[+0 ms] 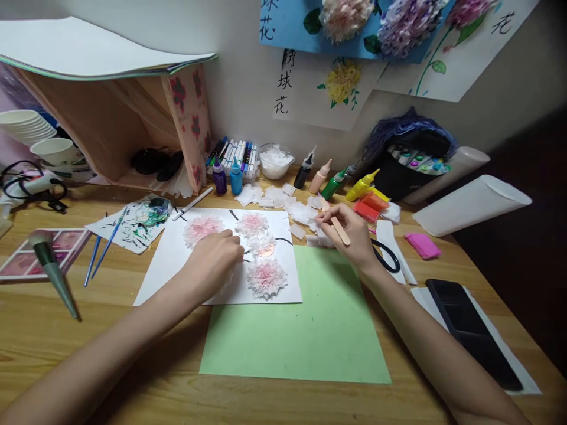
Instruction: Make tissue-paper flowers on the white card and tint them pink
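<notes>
Head view: wooden stick slants, rounded end lower right.

The left arm enters from 8 o'clock, the left hand knuckles-up, fingers curled, tips hidden. The right arm enters from 5 o'clock; the right hand points toward 10, fingers bent, pinching.

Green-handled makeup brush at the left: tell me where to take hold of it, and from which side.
The handle, about midway, from the person's own side, seems best: the brush lies with its bristles over the pink palette and its tapering handle slanting past the palette's edge toward the person.
</notes>
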{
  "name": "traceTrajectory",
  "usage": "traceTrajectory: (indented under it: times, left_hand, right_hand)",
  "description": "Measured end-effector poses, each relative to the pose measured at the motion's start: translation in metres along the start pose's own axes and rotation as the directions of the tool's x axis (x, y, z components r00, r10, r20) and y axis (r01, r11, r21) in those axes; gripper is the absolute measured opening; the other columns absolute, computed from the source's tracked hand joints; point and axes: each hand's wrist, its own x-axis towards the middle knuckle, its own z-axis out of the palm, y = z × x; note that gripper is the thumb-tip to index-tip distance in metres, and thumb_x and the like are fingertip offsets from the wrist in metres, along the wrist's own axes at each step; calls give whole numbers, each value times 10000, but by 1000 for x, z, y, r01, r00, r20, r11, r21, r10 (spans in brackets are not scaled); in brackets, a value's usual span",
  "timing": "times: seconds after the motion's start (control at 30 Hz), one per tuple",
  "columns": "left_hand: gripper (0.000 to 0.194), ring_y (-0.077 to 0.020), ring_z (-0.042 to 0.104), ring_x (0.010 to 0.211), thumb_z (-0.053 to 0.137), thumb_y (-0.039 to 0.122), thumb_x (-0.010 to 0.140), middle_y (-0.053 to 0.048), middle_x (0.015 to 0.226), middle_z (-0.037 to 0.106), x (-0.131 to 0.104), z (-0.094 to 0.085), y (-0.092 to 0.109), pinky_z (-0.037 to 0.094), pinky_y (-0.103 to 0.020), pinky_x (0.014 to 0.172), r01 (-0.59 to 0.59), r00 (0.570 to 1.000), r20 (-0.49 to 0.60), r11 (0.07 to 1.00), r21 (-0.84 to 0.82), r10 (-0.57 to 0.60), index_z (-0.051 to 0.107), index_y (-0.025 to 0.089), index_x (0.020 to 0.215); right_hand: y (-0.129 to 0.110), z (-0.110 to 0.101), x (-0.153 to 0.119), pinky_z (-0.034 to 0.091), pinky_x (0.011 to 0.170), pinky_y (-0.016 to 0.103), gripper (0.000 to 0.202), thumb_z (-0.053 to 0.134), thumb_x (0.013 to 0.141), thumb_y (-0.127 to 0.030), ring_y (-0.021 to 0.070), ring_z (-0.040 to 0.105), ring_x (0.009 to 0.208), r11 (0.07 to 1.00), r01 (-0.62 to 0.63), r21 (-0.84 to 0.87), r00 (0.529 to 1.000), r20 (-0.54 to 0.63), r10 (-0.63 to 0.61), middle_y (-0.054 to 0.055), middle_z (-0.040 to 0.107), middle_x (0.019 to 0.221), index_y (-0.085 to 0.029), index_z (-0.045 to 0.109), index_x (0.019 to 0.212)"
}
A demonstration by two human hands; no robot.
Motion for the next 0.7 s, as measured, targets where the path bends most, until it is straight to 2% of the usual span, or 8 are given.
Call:
traceTrajectory:
  times: [0.07, 0.1, 0.17, 0.23, 0.3, 0.47, 0.53, 0.7]
  left_hand:
    - [276, -267, 580, 857, 416, 178, 851, -77, 820, 666, -27, -3, -14, 430, -341, 679, 67, 997, -37, 995, 74, -64, 674, 197, 756]
    - [288, -274, 583, 886, 392, 248, 877, -88, 882, 667, -42, -2, -24, 445, -365, 719, 195, 974, -130, 979, 57, -187, 671, 194, 830]
    - [356, -285, 584, 953, 337, 352, 901, -114, 1002, 651, -71, 3, -45, 450, -416, 821, 455, 861, -228, 889, -51, -454, 635, 177, 988]
    - [422, -301, 576, 1006, 351, 421, 867, -155, 1068, 623, -94, 14, -65, 434, -451, 896, 582, 778, -169, 795, -173, -606, 597, 132, 1053]
    - [543, -299, 587, 989, 452, 511, 766, -184, 1067, 605, -108, 27, -78, 439, -441, 918, 642, 708, -96, 694, -326, -699, 578, 88, 1081]
    - [650, -277, 611, 935, 596, 586, 569, -143, 1015, 632, -111, 39, -83, 482, -405, 848, 577, 571, -55, 447, -684, -819, 573, 117, 1017]
    - [588, -256, 622, 839, 630, 563, 553, -92, 887, 662, -108, 34, -78, 497, -364, 740, 559, 566, 15, 369, -743, -825, 590, 134, 954]
    - [402, -194, 573, 606, 613, 520, 592, -3, 624, 610, -111, 20, -63, 409, -276, 522, 550, 640, 176, 286, -784, -748, 578, 163, 772]
  right_hand:
    - [-1, 4, -5, 474, 709, 308, 176, 648, 784, -312, 178, 619, 795, 990, -64, 125, 996, 63, 57, 32, 634, 855, -215, 500, 779]
    - [-1, 6, -9, 476, 709, 304, 193, 650, 786, -325, 174, 618, 793, 977, -106, 185, 989, 122, 84, 27, 628, 858, -217, 489, 780]
    - [0, 12, -16, 478, 737, 306, 224, 653, 792, -350, 176, 627, 819, 940, -200, 276, 956, 267, 125, 19, 623, 870, -221, 471, 790]
    - [3, 17, -25, 474, 810, 327, 249, 646, 804, -378, 205, 641, 922, 884, -307, 352, 902, 404, 153, 17, 627, 877, -226, 449, 809]
    - [5, 21, -32, 444, 910, 366, 258, 635, 819, -395, 237, 618, 1050, 840, -394, 372, 851, 494, 179, 28, 629, 912, -229, 439, 829]
    - [6, 18, -47, 393, 999, 442, 285, 626, 824, -429, 288, 560, 1171, 848, -404, 342, 831, 524, 184, 57, 634, 950, -228, 424, 805]
    - [4, 13, -53, 401, 993, 462, 288, 622, 822, -443, 300, 567, 1163, 860, -390, 329, 839, 512, 185, 57, 633, 936, -231, 429, 794]
    - [8, -3, -70, 449, 951, 480, 282, 636, 800, -459, 328, 589, 1126, 887, -321, 333, 879, 452, 148, 77, 646, 915, -235, 465, 781]
